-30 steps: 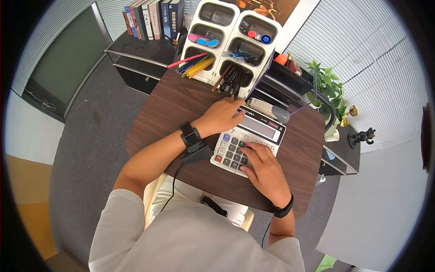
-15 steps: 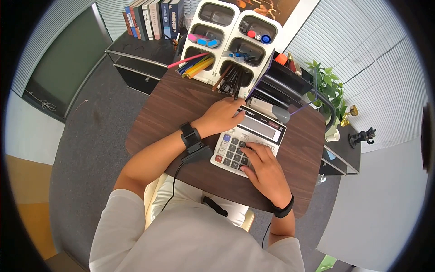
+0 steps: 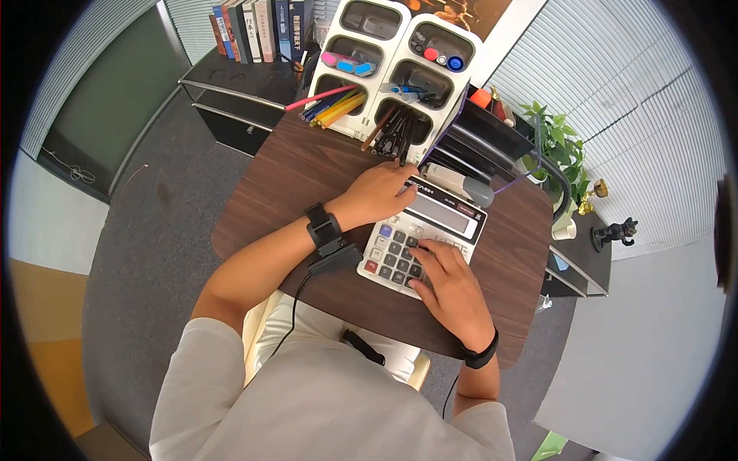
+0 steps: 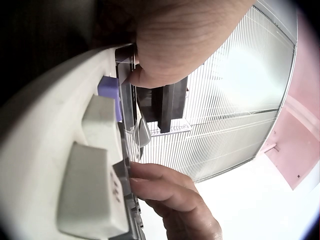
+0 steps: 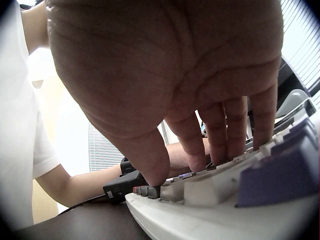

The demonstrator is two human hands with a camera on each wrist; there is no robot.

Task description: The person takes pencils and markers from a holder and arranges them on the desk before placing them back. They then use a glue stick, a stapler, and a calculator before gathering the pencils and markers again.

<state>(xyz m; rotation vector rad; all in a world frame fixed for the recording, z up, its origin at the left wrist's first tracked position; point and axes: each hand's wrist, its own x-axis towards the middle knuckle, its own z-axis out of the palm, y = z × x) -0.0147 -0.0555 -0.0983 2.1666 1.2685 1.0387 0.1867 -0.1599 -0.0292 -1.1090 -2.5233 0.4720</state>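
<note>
Smooth plastic calculator (image 3: 416, 228), wood-grain tabletop (image 3: 269, 184), apparently rough floor (image 3: 154, 238)

Left hand (image 3: 373, 196) palm down, left elbow (image 3: 223, 288) bent, right hand (image 3: 456, 296) palm down, fingers (image 5: 186, 132) spread

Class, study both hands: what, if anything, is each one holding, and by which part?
The left hand rests on the upper-left corner of the calculator; whether it grips the edge is hidden. The right hand, over the keys, holds nothing.
</note>
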